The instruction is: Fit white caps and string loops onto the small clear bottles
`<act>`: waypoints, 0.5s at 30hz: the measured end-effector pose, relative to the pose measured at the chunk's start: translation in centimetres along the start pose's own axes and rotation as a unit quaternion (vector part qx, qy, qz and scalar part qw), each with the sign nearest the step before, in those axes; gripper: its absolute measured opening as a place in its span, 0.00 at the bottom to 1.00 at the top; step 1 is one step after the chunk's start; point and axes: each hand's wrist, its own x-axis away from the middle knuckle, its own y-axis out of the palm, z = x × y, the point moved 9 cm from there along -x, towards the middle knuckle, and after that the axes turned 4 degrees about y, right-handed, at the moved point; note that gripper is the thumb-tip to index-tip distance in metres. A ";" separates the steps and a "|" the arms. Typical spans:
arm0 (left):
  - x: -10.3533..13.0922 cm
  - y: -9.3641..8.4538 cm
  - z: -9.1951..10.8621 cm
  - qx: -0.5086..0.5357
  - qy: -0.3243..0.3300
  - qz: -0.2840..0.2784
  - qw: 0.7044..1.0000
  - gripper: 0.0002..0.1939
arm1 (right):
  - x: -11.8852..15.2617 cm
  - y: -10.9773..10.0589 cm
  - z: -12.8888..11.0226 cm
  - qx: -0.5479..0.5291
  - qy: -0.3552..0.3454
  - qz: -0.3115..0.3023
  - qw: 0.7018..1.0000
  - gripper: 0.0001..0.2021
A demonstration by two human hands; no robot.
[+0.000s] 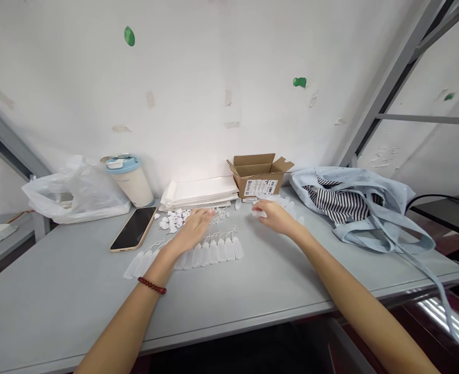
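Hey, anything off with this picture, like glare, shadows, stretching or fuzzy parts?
Head view: lighting mostly even, with a faint shadow on the gray table near the right hand; head view: bright streaks of glare on the glossy dark red surface, lower right; head view: wide-angle stretching toward the edges; head view: print on the label too small and soft to read.

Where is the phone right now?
In the head view, the phone lies on the left part of the table, in front of the cup and left of the small white pieces.
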 end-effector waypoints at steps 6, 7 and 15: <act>-0.4 -1.7 -0.8 0.228 -0.041 0.059 0.971 0.38 | 0.3 0.2 -2.8 -0.048 -0.060 0.056 0.995 0.14; -0.5 -1.9 -0.8 0.245 -0.039 0.069 0.966 0.38 | 0.4 0.4 -3.2 -0.050 -0.070 0.057 0.995 0.14; -0.2 -1.7 0.2 -0.036 0.044 0.098 0.994 0.15 | 0.5 1.5 -4.0 -0.045 -0.083 0.046 0.994 0.15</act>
